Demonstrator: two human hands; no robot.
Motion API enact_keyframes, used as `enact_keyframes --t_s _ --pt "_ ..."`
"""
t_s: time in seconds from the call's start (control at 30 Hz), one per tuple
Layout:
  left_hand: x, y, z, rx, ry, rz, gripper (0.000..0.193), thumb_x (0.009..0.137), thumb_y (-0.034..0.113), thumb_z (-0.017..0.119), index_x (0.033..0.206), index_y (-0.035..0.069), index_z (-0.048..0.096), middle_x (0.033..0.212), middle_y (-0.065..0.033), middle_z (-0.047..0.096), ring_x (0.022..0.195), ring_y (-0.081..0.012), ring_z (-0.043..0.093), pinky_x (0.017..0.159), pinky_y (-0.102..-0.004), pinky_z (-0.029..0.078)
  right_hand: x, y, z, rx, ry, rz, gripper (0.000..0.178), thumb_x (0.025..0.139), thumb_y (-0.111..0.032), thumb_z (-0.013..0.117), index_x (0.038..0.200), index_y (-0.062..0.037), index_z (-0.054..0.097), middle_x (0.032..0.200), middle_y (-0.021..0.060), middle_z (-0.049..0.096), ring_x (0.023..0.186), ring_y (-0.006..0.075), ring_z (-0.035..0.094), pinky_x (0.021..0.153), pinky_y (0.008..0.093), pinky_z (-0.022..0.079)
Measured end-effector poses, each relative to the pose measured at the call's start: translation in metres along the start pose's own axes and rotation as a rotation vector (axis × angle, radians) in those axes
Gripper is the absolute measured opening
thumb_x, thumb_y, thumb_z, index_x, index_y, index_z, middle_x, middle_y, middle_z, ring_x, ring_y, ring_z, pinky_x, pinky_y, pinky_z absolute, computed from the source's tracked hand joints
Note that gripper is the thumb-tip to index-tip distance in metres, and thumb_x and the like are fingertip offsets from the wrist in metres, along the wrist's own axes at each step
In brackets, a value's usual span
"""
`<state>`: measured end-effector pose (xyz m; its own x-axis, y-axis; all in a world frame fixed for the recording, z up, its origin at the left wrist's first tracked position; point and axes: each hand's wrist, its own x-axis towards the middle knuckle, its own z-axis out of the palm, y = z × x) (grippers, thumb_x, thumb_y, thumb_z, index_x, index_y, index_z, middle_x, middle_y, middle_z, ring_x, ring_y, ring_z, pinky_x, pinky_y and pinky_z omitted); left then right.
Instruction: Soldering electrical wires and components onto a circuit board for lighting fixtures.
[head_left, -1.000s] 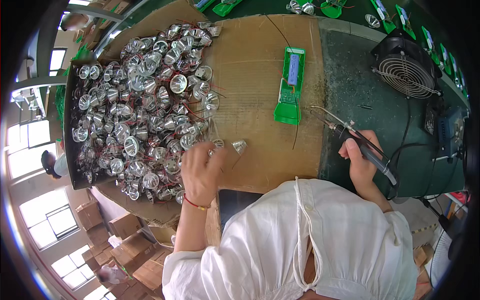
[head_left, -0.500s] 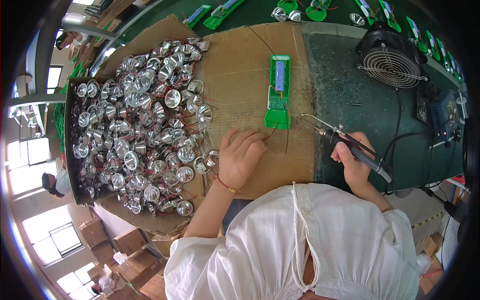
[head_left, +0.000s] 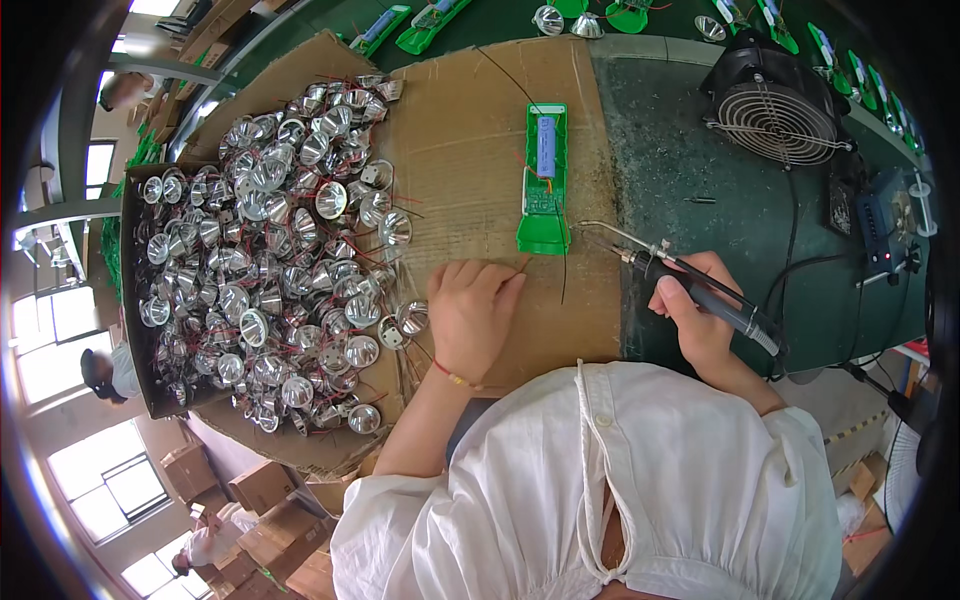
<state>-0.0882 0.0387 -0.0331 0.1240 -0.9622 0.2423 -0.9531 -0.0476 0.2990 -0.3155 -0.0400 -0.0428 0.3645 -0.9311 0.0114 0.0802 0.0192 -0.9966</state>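
The green housing (head_left: 543,238) lies flat on the brown cardboard sheet (head_left: 450,130), in front of the person, its flared end toward the body. It looks like thin, stiff plastic, so I judge it light and a little slippery; the long side walls seem the safest place for holding. The circuit board (head_left: 545,203) and fine wires inside are probably fragile, while the smooth blue battery (head_left: 546,148) likely gives most of the weight. Near the flared end, the left hand (head_left: 470,310) rests with fingers half bent; a thin reddish wire shows by the fingertips, but I cannot tell if they grip anything. The right hand (head_left: 700,315) is closed around the dark soldering iron (head_left: 708,299), whose curved metal tube is thin and hard. Farther left, shiny cone-shaped reflectors (head_left: 270,260) are heaped; at right, a round wire grille covers the black fan (head_left: 775,120).
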Motion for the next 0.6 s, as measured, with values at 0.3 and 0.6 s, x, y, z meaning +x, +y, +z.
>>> enact_keyframes --t_s 0.3,0.6 --pt "0.024 -0.002 0.011 -0.671 -0.04 -0.369 0.012 0.076 0.011 0.066 0.077 0.0 0.063 0.081 -0.0086 0.053 0.069 -0.0197 0.054 0.06 -0.0292 0.044 0.011 0.003 0.013 -0.099 -0.045 -0.103 0.016 0.081 -0.006 0.06 0.088 0.0044 0.05 0.066 0.009 0.058 0.059 0.0106 0.057 0.053 0.0222 0.047" --pt "0.034 -0.003 0.018 -0.64 -0.06 -0.322 0.012 0.079 0.011 0.065 0.076 -0.001 0.062 0.085 -0.004 0.05 0.067 -0.0089 0.05 0.058 -0.0221 0.042 0.021 0.006 0.019 -0.109 -0.024 -0.078 0.015 0.081 -0.006 0.059 0.088 0.0039 0.051 0.07 0.009 0.059 0.058 0.01 0.057 0.052 0.022 0.047"
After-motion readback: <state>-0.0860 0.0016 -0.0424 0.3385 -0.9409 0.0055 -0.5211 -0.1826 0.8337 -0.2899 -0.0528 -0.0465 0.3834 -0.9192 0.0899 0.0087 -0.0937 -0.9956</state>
